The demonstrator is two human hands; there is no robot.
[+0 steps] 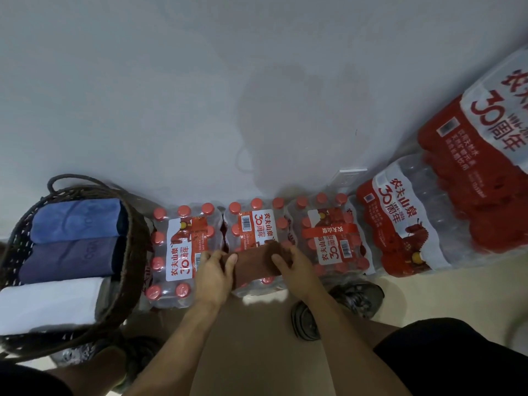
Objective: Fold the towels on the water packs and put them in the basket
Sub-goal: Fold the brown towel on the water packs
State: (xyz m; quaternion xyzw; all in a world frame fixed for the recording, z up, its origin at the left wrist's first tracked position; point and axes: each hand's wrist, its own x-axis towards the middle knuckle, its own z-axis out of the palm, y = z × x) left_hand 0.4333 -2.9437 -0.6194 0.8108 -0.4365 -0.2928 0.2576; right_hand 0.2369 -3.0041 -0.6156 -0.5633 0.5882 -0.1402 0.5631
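Judging by how things lie, we find the task well advanced: three folded towels already sit side by side in the basket (pixel 130 238), a blue towel (pixel 75 220) farthest from us, a dark purple towel (pixel 68 260) next, and a white towel (pixel 48 305) nearest. One brown towel (pixel 253 265) is left, lying as a compact folded or rolled bundle on the middle water pack (pixel 255 224), to the right of the basket; we see no other loose towel on the packs to either side of it. We judge that what is left is to finish this bundle and carry it across to the basket. The left hand (pixel 214 274) grips the bundle's end nearer the basket, fingers curled over the cloth and thumb laid along it. The right hand (pixel 293 265) holds the end farther from the basket, its fingers curled over the top of the cloth. We cannot tell whether the bundle is lifted or resting on the pack.
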